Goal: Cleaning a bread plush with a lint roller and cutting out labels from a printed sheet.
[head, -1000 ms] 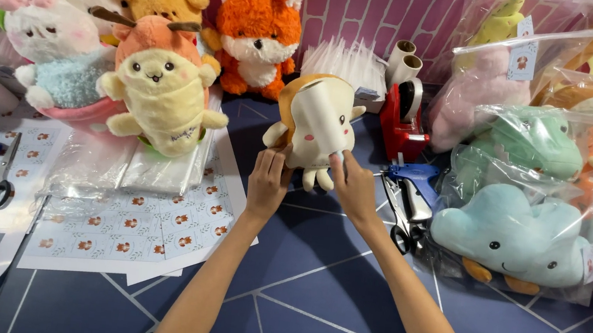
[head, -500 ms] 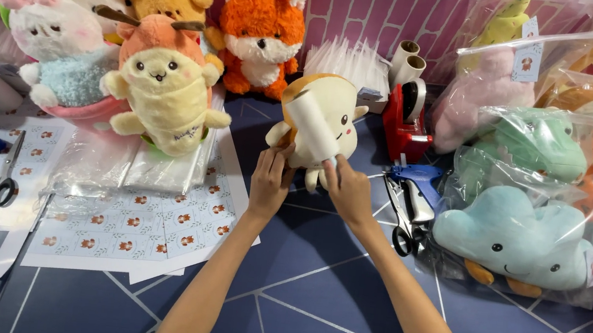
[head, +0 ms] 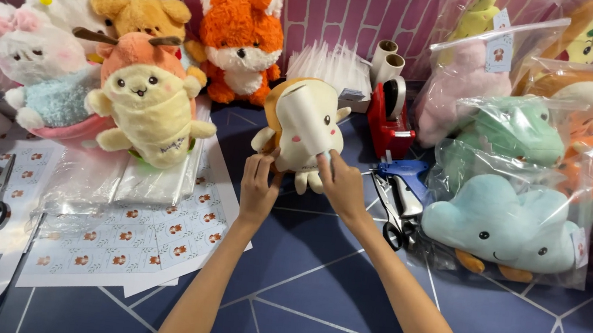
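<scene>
Blue counter (head: 311, 295) carries everything before you. Bagged plushes (head: 506, 220) crowd its right side, loose ones (head: 147, 105) its left. Between them, at the middle, stands the toast plush (head: 301, 126), tilted. Your left hand (head: 258, 188) grips its lower left edge, fingers curled on it. Your right hand (head: 342, 187) pinches its lower right, beside black scissors (head: 392, 211).
</scene>
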